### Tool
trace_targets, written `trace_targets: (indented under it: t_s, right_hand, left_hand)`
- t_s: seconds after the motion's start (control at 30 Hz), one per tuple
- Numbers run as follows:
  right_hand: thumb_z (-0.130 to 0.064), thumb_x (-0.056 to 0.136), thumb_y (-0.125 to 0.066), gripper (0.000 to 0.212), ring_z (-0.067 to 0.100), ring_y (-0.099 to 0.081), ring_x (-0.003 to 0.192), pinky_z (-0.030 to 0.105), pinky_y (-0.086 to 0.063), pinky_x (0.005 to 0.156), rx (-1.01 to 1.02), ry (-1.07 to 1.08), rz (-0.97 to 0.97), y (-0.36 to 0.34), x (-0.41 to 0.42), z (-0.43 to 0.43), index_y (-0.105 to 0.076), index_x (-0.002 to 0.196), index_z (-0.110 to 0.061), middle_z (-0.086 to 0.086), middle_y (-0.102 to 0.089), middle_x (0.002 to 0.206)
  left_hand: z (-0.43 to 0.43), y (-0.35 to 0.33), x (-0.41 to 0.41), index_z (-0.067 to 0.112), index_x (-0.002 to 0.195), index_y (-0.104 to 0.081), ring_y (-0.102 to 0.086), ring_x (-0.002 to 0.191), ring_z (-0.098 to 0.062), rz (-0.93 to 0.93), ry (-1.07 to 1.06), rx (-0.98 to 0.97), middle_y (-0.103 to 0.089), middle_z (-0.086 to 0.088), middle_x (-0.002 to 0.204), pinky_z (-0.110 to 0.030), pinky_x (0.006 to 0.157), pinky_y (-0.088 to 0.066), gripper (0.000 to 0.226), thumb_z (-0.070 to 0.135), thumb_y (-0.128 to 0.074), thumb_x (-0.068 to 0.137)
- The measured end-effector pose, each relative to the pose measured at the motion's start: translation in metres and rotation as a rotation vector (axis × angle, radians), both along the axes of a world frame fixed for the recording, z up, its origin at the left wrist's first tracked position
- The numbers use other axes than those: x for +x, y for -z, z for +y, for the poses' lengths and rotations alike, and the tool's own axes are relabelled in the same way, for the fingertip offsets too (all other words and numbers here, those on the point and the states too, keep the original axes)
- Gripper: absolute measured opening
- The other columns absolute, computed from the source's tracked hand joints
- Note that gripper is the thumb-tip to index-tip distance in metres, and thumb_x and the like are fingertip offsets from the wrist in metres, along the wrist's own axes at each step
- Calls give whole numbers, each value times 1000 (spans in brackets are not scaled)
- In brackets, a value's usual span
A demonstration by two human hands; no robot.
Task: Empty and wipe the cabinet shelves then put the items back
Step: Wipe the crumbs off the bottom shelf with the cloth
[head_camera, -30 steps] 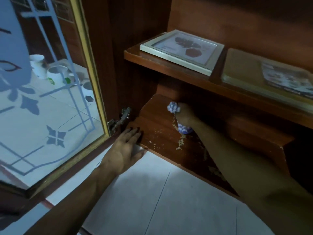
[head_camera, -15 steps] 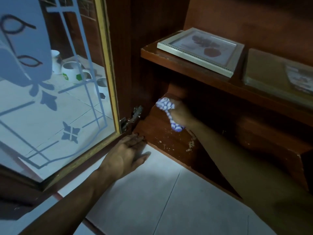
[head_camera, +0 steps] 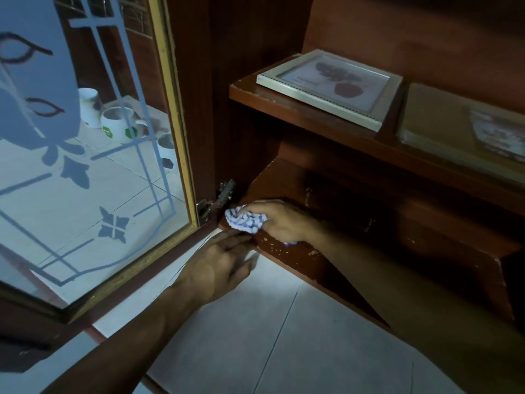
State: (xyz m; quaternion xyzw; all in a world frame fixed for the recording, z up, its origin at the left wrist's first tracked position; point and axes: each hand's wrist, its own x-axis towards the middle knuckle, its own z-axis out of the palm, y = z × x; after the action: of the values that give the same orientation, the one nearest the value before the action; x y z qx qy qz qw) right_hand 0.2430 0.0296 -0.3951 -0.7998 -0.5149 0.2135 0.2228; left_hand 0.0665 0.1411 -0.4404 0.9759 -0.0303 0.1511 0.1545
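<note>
Cloth [head_camera: 245, 221] bunched under right hand [head_camera: 281, 221], bottom shelf [head_camera: 284, 177]

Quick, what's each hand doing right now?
Left hand: open, fingers straight at the bottom shelf's front edge.
Right hand: closed, gripping the checked cloth on that shelf.

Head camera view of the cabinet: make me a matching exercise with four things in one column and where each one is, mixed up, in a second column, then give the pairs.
Column one
1. cloth
2. picture frame
3. mugs
4. left hand

Column two
A. lying flat on the upper shelf
B. outside the cabinet, seen through the glass door
C. bunched in the right hand on the bottom shelf
D. fingers straight, low over the floor tiles at the bottom shelf's front edge

Pairs: 1-C, 2-A, 3-B, 4-D
</note>
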Motion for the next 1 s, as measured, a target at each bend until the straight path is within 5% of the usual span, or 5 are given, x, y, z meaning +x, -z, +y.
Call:
trace_targets:
  t_s: [0.2,0.3,0.63,0.83,1.0]
  right_hand:
    - [6,82,-52,54,22,-51,126,33,-42,107,124,397,-204,16,62,-57,-59,132,-15,3,-54,138]
    - [-2,78,-54,46,24,-51,128,18,-29,111,114,271,-222,25,62,-85,-68,121,-11,4,-60,133]
    - [7,67,-53,52,18,-59,119,48,-39,110,209,242,-125,27,-8,-170,-76,104,-21,-12,-62,123]
    - [8,75,-64,47,4,-55,119,32,-41,108,64,354,-33,19,-45,-212,-75,108,-23,-12,-64,125]
    - [18,67,-50,58,3,-67,100,23,-50,93,122,472,103,-38,-47,-249,-77,88,-28,-9,-73,102]
  left_hand:
    - [-6,-6,6,14,114,-72,-59,118,-20,49,-8,32,-70,-4,117,-23,101,-40,43,43,-46,95]
    - [-6,-7,9,14,125,-65,-56,122,-23,107,-61,-33,-67,-5,123,-33,100,-45,49,47,-45,95]
    - [-30,-15,43,14,134,-58,-54,125,-31,112,-5,-40,-64,-11,127,-41,105,-40,58,46,-40,89]
    - [-63,-7,66,12,128,-62,-54,124,-32,92,142,-42,-67,-9,123,-48,105,-41,61,47,-38,85]
    - [-86,-5,77,23,149,-37,-24,145,-31,143,174,16,-41,-1,152,-59,115,-11,77,61,-19,84]
